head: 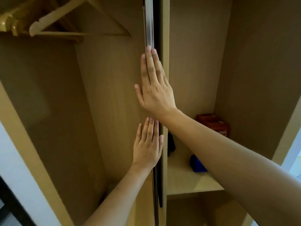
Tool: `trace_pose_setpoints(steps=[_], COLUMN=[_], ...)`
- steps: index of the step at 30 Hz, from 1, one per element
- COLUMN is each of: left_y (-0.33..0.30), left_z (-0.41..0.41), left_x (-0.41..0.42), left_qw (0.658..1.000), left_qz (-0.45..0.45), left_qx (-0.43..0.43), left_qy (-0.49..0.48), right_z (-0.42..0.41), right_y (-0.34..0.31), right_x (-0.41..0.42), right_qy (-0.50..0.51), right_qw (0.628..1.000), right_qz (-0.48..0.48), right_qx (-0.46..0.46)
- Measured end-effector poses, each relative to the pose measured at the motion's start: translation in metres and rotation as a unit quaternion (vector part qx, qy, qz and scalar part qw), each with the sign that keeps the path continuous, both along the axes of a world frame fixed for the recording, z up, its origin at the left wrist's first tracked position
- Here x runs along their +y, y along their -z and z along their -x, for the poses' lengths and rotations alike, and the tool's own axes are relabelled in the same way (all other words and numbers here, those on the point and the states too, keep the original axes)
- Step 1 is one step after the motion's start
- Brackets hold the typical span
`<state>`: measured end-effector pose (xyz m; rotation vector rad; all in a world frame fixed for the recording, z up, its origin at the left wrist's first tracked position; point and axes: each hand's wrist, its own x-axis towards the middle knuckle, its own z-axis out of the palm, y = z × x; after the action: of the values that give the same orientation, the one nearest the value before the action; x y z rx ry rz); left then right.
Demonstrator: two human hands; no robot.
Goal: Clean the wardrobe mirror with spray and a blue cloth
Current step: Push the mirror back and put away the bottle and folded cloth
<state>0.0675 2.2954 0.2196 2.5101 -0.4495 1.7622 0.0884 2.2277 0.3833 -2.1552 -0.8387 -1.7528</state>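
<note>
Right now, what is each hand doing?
Left hand: open, flat against the door edge, holding nothing.
Right hand: open, flat on that edge, higher up.

A pale wooden shelf [192, 178] spans the right compartment of the wardrobe. On it lie a blue thing [196, 163] near the front, partly hidden by a forearm, a black thing [171, 143] against the left wall, and a red-brown box [213, 123] in the back corner.

Mirror door [149, 20]: seen edge-on, upright, silvery strip above the upper hand's fingertips.
Blue cloth [197, 165]: laid on shelf, right of both hands.
</note>
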Motion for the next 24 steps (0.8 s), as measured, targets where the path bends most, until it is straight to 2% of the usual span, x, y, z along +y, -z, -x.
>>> trace_pose_setpoints(steps=[18, 24], left_y=[0.000, -0.005], left_z=[-0.023, -0.003], left_x=[0.002, 0.000], left_qw=[0.999, 0.995], left_qz=[0.004, 0.018], left_qx=[0.030, 0.088], left_qy=[-0.033, -0.034], right_z=[-0.029, -0.013], right_y=[0.002, 0.006], right_x=[0.000, -0.004], right_qy=[-0.018, -0.007], right_qw=[1.000, 0.998], right_qz=[0.014, 0.015], right_qx=[0.017, 0.067])
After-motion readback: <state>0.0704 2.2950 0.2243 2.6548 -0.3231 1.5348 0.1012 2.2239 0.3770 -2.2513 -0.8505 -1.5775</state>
